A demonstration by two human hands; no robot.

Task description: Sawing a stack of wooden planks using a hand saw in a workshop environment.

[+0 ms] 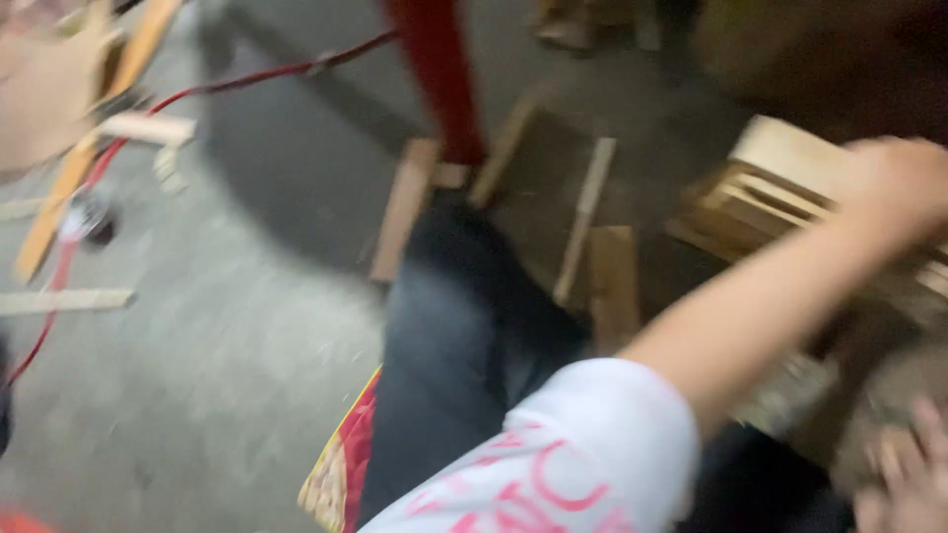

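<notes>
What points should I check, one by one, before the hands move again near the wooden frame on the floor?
1. Hand at upper right rests on the slatted wooden frame: ok, contact visible, but the grip is too blurred to judge.
2. Other hand at lower right: cannot tell what it holds; only fingers show at the picture's edge.
3. Loose wooden strips on the concrete floor beside the leg: not ok, they lie scattered.
4. Red hose across the floor: not ok, it trails among the boards.
5. Picture sharpness: not ok, strong motion blur.
</notes>
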